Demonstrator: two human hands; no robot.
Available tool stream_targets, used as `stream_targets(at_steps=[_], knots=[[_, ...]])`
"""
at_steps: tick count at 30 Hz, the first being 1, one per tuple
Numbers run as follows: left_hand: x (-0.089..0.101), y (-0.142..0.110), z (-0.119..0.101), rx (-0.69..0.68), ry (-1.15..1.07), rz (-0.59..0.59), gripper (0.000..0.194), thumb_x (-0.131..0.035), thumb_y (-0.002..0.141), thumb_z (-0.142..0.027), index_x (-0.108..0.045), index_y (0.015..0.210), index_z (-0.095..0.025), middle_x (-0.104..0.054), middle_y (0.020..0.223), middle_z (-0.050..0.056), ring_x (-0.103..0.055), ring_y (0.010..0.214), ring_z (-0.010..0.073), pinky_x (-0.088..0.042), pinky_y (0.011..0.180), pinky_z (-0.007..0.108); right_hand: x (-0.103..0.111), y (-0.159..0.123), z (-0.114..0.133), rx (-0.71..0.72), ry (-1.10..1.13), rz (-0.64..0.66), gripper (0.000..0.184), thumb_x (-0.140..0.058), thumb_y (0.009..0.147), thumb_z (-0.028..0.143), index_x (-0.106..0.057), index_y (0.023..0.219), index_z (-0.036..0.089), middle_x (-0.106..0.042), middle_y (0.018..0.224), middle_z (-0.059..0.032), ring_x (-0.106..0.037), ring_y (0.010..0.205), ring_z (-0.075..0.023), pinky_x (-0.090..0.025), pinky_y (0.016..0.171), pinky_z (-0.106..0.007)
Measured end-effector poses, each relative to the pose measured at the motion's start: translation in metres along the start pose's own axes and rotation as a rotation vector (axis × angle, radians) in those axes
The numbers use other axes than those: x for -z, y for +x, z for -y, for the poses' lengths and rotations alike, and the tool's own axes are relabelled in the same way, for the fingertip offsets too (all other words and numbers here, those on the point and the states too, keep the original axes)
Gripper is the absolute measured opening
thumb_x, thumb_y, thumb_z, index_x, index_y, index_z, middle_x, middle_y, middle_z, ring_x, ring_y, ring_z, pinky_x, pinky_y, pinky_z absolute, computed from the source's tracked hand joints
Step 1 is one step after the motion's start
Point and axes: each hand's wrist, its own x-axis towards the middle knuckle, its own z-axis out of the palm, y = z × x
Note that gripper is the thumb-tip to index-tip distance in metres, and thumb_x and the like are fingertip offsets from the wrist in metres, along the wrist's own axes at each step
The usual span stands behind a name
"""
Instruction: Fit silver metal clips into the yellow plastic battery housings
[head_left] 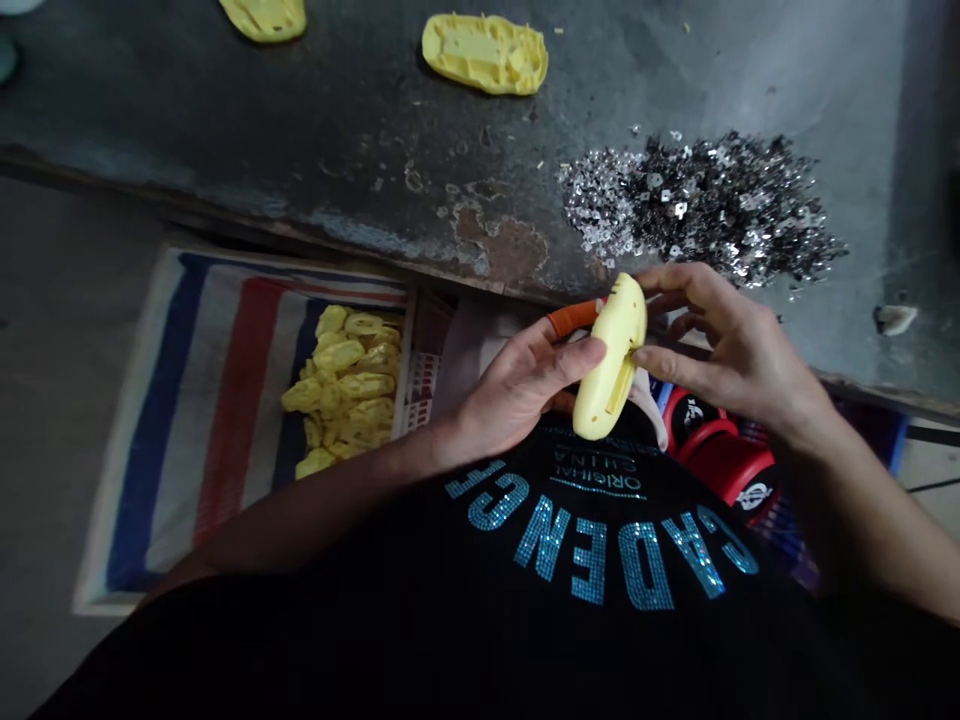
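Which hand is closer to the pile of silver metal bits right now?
Right. The right hand is just below the pile of silver metal bits; the left hand is farther away, below and left of it.

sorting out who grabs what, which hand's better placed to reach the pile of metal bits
Right, probably: the right hand sits just below the pile of small metal pieces, fingertips close to its edge. The left hand is farther away, with the yellow plastic part between it and the pile.

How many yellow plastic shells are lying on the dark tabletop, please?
2: one yellow shell at the top edge, cut off, another yellow shell to its right. More may lie beyond view.
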Motion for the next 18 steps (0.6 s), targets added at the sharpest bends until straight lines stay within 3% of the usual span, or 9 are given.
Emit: stream_targets(at_steps=[3,6,10,12,18], knots=[[-0.001,-0.004,-0.001,-0.074,0.038,0.024,0.075,-0.110,0.085,-0.051,-0.077,0.147,-0.023,-0.091,0.123,0.009,-0.088,0.098,0.0242,-0.068,0.085,0.030,-0.014,-0.004,-0.002,-0.003,-0.001,-0.040,0.052,-0.092,0.100,0.053,-0.072,0.141,0.028,-0.081,0.138,-0.0099,-0.079,0.114,-0.0290,-0.068,0.096,-0.047],[0.004,-0.013,-0.004,-0.091,0.082,0.077,0.065,-0.108,0.089,-0.042,-0.083,0.145,-0.022,-0.091,0.127,0.011,-0.087,0.113,0.0259,-0.066,0.096,0.030,-0.028,-0.014,-0.005,0.014,-0.032,-0.146,0.051,-0.090,0.100,0.047,-0.070,0.144,0.030,-0.081,0.137,-0.0090,-0.080,0.112,-0.0284,-0.070,0.094,-0.047],[0.016,-0.024,-0.007,0.007,0.166,0.074,0.054,-0.104,0.093,-0.038,-0.090,0.143,-0.023,-0.092,0.117,0.009,-0.083,0.098,0.0190,-0.063,0.085,0.025,-0.042,-0.025,-0.011,0.069,-0.083,-0.299,0.051,-0.090,0.100,0.037,-0.069,0.146,0.032,-0.081,0.132,-0.0073,-0.081,0.108,-0.0276,-0.072,0.092,-0.048],[0.018,-0.025,-0.008,0.030,0.184,0.043,0.053,-0.104,0.093,-0.041,-0.091,0.141,-0.022,-0.092,0.117,0.010,-0.082,0.095,0.0198,-0.064,0.084,0.027,-0.047,-0.027,-0.012,0.102,-0.113,-0.345,0.052,-0.091,0.099,0.034,-0.069,0.147,0.032,-0.081,0.131,-0.0069,-0.081,0.106,-0.0276,-0.072,0.089,-0.047],[0.025,-0.011,-0.009,-0.055,0.234,-0.058,0.041,-0.110,0.081,-0.046,-0.096,0.108,-0.018,-0.093,0.110,0.011,-0.085,0.094,0.0239,-0.068,0.085,0.031,-0.048,-0.016,-0.012,0.128,-0.160,-0.365,0.057,-0.093,0.099,0.033,-0.070,0.151,0.032,-0.084,0.136,-0.0093,-0.083,0.110,-0.0293,-0.073,0.090,-0.048]])
